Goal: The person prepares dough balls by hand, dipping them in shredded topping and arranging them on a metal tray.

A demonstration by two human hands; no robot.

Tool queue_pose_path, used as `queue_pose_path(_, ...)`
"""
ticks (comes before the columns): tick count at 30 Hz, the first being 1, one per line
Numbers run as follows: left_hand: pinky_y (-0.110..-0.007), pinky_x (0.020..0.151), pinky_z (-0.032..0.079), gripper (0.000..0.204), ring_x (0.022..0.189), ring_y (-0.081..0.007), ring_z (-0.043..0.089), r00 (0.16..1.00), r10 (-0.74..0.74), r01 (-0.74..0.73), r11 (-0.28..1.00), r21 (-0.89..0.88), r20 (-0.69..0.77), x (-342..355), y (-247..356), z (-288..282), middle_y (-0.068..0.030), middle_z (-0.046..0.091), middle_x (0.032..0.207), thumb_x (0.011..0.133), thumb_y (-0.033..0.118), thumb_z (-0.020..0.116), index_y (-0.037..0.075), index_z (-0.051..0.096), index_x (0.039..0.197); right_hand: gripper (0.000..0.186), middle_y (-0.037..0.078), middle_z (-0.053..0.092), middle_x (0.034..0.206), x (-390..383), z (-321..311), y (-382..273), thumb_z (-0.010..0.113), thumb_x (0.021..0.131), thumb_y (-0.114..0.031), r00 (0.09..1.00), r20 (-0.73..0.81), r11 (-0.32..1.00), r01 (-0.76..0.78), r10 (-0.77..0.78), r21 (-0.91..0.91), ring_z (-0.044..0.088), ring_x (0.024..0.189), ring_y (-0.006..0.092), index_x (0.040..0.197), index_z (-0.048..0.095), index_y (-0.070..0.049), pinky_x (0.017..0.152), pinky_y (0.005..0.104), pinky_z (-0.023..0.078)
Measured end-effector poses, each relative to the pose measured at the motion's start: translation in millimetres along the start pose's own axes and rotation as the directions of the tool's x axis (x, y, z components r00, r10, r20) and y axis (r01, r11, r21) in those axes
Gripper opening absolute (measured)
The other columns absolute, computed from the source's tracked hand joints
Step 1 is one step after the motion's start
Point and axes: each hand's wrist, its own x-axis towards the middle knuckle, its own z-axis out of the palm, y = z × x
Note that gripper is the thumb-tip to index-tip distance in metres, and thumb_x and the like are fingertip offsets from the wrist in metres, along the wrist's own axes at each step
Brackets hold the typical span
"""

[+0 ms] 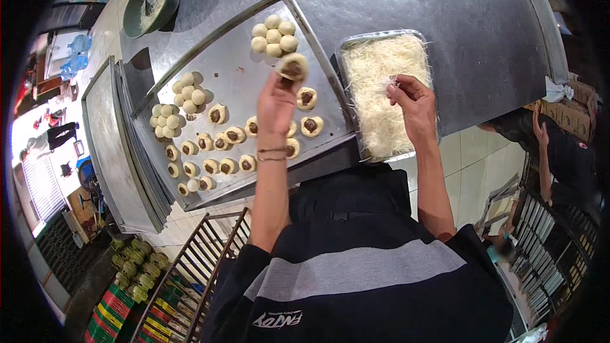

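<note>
My left hand (278,105) is closed on a flattened dough round (295,61) with brown filling in its middle, held up above the large baking tray (238,92). On that tray stand clusters of smooth dough balls (273,33) and rows of dough rounds (235,134) topped with brown filling; my left hand and forearm hide some of them. To the right, a rectangular metal pan (344,57) is heaped with pale shreds that look like grated cheese (381,67). Over this heap, my right hand (416,103) pinches a small tuft of the shreds (389,84) between thumb and fingers.
The grey metal table (483,44) carries both trays. A green bowl (130,16) with a whisk-like wire tool and shreds sits far left. Stacked metal trays (114,152) lean left of the table. Racks (184,273) stand below; another person (559,146) is at the right.
</note>
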Motion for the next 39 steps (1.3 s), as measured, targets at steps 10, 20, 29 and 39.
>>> queue_pose_path(10, -0.041, 0.098, 0.057, 0.029, 0.109, -0.0246, 0.069, 0.996, -0.080, 0.066, 0.965, 0.252, 0.046, -48, -82, 41, -0.0149, 0.068, 0.119, 0.109, 0.021, 0.052, 0.000, 0.052, 0.129, 0.045, 0.016, 0.072, 0.114, -17, 71, 28, 0.053, 0.085, 0.011, 0.836, 0.318, 0.593, 0.543, -0.447, -0.594, 0.063, 0.113, 0.0368, 0.126, 0.066, -0.002, 0.096, 0.0433, 0.051)
queue_pose_path(20, -0.031, 0.075, 0.062, 0.028, 0.089, -0.0169, 0.073, 0.999, 0.049, -0.036, 0.822, 0.568, -0.009, -43, -71, 42, -0.0111, 0.073, 0.105, 0.097, 0.001, 0.069, 0.003, 0.058, 0.122, 0.066, 0.014, 0.064, 0.130, -13, 61, 8, 0.071, 0.080, 0.000, 0.893, 0.386, 0.770, 0.412, -0.234, -0.488, 0.057, 0.123, 0.0317, 0.144, 0.059, -0.008, 0.107, 0.0403, 0.045)
queue_pose_path(29, -0.033, 0.086, 0.063, 0.030, 0.100, -0.0180, 0.072, 0.983, -0.065, -0.081, 0.690, 0.719, 0.173, -50, -64, 53, -0.0105, 0.073, 0.112, 0.101, 0.012, 0.068, 0.000, 0.060, 0.128, 0.018, 0.002, 0.070, 0.097, 7, 57, 10, 0.080, 0.089, -0.011, 0.956, 0.287, 0.897, 0.176, -0.058, -0.406, 0.062, 0.085, 0.0082, 0.105, 0.075, -0.002, 0.074, 0.0248, 0.050)
queue_pose_path(39, -0.032, 0.090, 0.062, 0.072, 0.111, -0.0218, 0.071, 0.963, 0.061, -0.205, 0.800, 0.564, 0.264, -66, -62, 79, -0.0215, 0.064, 0.137, 0.101, 0.000, 0.060, 0.017, 0.029, 0.164, 0.018, 0.008, 0.065, 0.109, -4, 62, -9, 0.083, 0.086, -0.009, 0.902, 0.403, 0.915, 0.284, -0.154, -0.286, 0.064, 0.079, 0.0118, 0.098, 0.077, 0.003, 0.066, 0.0279, 0.053)
